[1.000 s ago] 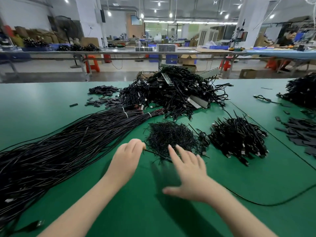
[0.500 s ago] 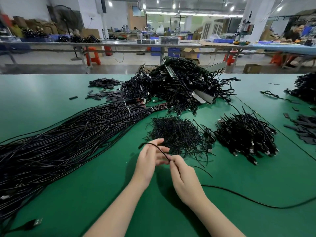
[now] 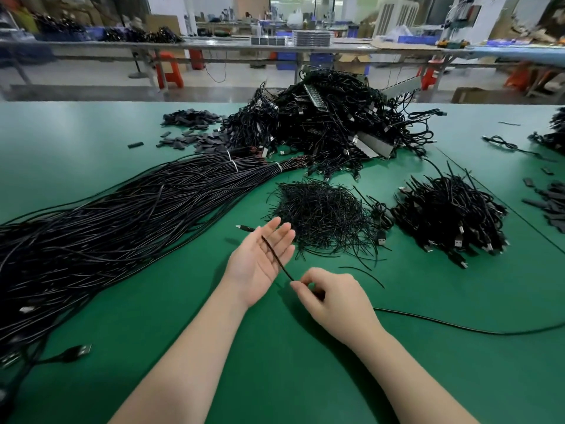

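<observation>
Cable [image 3: 273,254] coiling begins, it seems, just in front of the tie pile [image 3: 321,215]
Left hand [image 3: 260,266] flat open, right hand [image 3: 333,298] pinching cable; best wound taut.

Two arms enter from the lower edge of the frame, the left forearm [image 3: 189,356] at lower centre-left and the right forearm [image 3: 406,371] at lower centre-right. Both are bare along their whole visible length. The left hand [image 3: 256,267] and right hand [image 3: 336,301], just below frame centre, are likewise bare, with slender fingers.
</observation>
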{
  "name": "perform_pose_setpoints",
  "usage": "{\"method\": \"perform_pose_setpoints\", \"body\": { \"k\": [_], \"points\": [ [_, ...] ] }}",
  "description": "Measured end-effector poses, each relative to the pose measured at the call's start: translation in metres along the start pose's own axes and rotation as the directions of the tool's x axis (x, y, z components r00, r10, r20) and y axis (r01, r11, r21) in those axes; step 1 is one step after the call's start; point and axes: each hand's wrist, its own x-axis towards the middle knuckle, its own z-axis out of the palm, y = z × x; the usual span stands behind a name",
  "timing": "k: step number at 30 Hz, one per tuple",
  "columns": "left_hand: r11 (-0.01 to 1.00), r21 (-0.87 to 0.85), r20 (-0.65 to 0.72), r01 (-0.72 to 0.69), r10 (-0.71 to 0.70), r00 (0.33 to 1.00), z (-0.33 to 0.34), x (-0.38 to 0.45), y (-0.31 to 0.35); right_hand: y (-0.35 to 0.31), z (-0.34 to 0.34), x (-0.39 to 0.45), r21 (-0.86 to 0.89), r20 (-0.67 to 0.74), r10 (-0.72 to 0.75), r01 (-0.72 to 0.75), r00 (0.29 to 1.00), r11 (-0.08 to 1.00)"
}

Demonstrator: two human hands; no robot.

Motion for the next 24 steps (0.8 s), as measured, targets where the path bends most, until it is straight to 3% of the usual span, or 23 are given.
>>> {"method": "perform_pose_setpoints", "body": {
  "k": [6,9,13,16,18,20,24],
  "points": [
    [0.989,-0.015,0.086,0.148,-0.146,0.986,0.003,-0.008,0.009,0.001,-0.009,0.0,0.009,0.154,-0.08,0.08,0.985,0.997],
    [0.936,0.27,0.195,0.225,-0.282,0.939,0.007,-0.022,0.015,0.004,-0.011,0.003,0.032,0.152,-0.02,0.016,0.988,0.999],
    [0.744,0.643,0.292,0.182,-0.458,0.84,0.012,-0.032,0.019,0.014,-0.028,0.014,-0.196,0.132,0.179,-0.152,0.975,0.969],
    [0.486,0.873,0.233,0.041,-0.49,0.84,0.019,-0.03,0.008,0.015,-0.048,0.028,0.014,0.162,0.279,-0.285,0.947,0.958],
    [0.412,0.911,0.206,-0.005,-0.444,0.872,0.02,-0.023,-0.002,0.005,-0.062,0.041,0.226,0.23,0.33,-0.38,0.916,0.897],
    [0.46,0.885,0.23,-0.071,-0.301,0.925,0.018,-0.015,-0.011,-0.009,-0.07,0.048,0.391,0.281,0.304,-0.398,0.91,0.83],
    [0.756,0.641,0.237,-0.134,-0.029,0.971,0.01,-0.004,-0.016,-0.032,-0.061,0.037,0.433,0.185,0.061,-0.137,0.981,0.891]
  ]
}}
